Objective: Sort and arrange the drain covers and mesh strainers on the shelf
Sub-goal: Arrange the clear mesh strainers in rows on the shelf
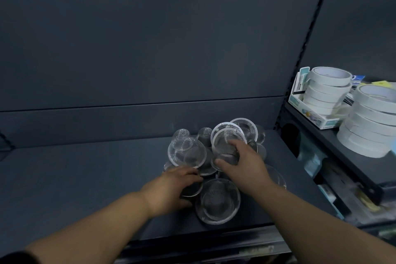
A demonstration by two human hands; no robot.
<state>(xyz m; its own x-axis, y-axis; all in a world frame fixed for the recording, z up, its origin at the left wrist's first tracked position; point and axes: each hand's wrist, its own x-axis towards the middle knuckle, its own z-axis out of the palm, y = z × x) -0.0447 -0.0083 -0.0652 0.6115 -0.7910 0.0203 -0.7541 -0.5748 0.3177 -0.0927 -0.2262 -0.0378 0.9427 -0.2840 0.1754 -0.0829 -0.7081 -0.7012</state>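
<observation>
A heap of round metal mesh strainers and drain covers lies on the dark shelf, right of its middle. My right hand grips a tilted stack of strainers at the heap's right side, thumb on the near rim. My left hand is curled over a small dark strainer at the front of the heap. A wide mesh strainer sits upside down between my two wrists. Smaller domed strainers stand at the back.
The shelf's dark back panel rises behind the heap. To the right, a slotted upright separates a higher shelf holding stacks of white tape rolls and a second stack of rolls. Packaged goods fill the lower right shelves.
</observation>
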